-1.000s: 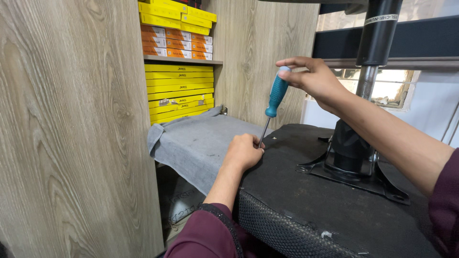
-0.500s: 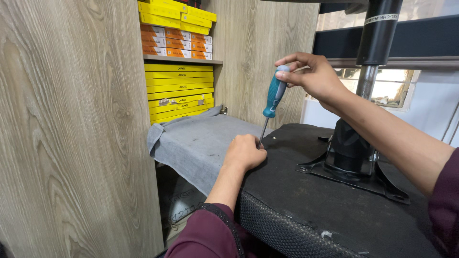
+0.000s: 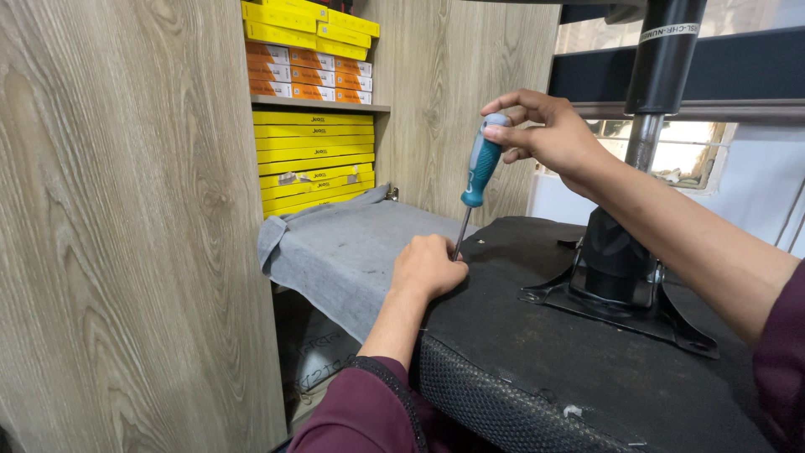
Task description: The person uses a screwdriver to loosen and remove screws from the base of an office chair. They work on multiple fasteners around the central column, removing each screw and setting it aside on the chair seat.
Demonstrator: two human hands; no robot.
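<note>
Screwdriver (image 3: 480,168) stood as before, my right hand (image 3: 545,134) fingers wrapped round its teal handle, left hand (image 3: 429,267) fingers curled shut beside the shaft on the black seat base (image 3: 579,369).

Flat yellow cardboard boxes (image 3: 312,159) stacked in the lower shelf bay, small dark label marks on their front edges, one with a grey patch. On the wooden shelf board (image 3: 323,104) above, flat orange boxes with white ends (image 3: 298,77), topped by more flat yellow boxes (image 3: 312,18). White printed band (image 3: 671,32) round the black column at upper right.
</note>
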